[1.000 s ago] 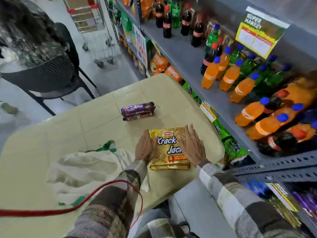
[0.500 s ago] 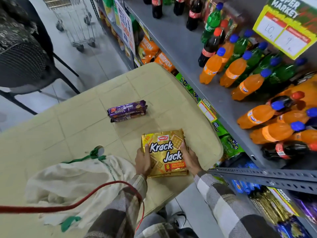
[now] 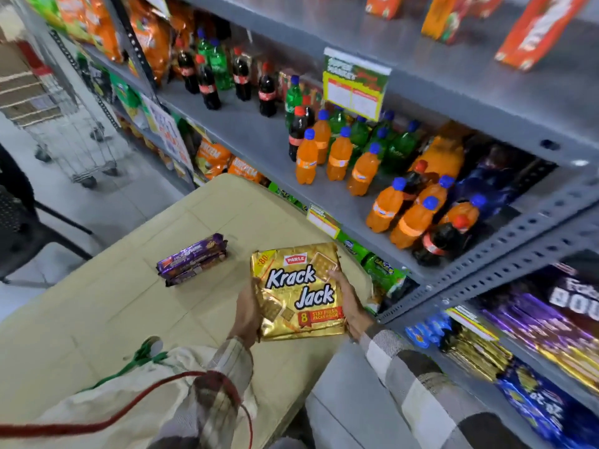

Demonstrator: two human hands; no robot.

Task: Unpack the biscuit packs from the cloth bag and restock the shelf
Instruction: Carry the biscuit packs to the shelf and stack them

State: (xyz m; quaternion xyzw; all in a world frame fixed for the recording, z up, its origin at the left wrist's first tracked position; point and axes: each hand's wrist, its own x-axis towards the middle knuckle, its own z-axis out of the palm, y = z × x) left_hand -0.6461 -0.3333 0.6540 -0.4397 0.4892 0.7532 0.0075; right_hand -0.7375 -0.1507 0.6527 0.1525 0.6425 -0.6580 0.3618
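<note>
Krack Jack pack (image 3: 299,291) raised (tilted) | left grip (image 3: 248,307), right grip (image 3: 350,303) clasp its sides

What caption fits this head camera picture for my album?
Left hand and right hand grip a gold Krack Jack biscuit pack over the beige table.

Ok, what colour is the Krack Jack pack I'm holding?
The Krack Jack pack is shiny gold; head view.

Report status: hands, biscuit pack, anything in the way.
Left hand, right hand: both grip Krack Jack pack by its sides, over the table. Purple packs lie apart, untouched. Bottles crowd the nearest shelf.
</note>
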